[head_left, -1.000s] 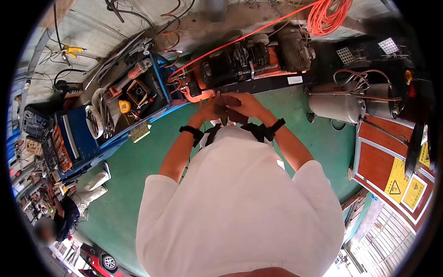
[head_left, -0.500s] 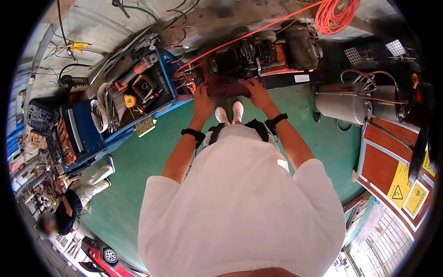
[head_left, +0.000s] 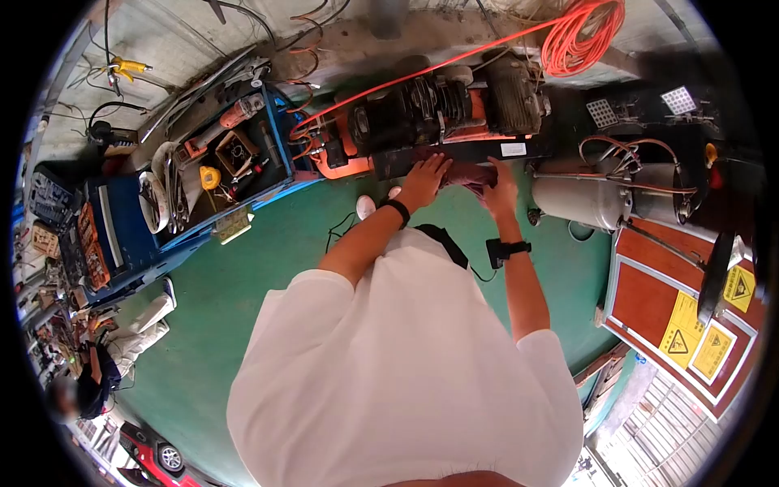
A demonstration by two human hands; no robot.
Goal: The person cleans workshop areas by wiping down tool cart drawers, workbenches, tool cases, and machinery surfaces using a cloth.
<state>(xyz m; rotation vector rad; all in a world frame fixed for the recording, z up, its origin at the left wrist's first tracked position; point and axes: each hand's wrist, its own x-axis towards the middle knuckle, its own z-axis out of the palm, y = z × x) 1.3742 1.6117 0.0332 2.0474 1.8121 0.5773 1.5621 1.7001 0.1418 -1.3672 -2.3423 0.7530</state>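
A dark maroon cloth [head_left: 466, 175] is stretched between my two hands, just in front of the black base of the compressor [head_left: 422, 109]. My left hand [head_left: 425, 178] lies on the cloth's left part, its fingers closed on it. At the cloth's right end my right hand [head_left: 501, 188] grips the fabric with fingers bent round it. A white label [head_left: 514, 149] on the black base shows just beyond the cloth.
On the left stands a blue tool cart [head_left: 280, 146] with a grinder [head_left: 235, 112] and tape measure [head_left: 210, 178]. A silver tank [head_left: 578, 200] is at the right. An orange hose [head_left: 580, 36] crosses above. Another person [head_left: 101, 369] stands at the lower left.
Both hands have moved right with the cloth, from in front of my body to beside the tank. The dark cloth, bunched between my hands a second ago, now spans them.
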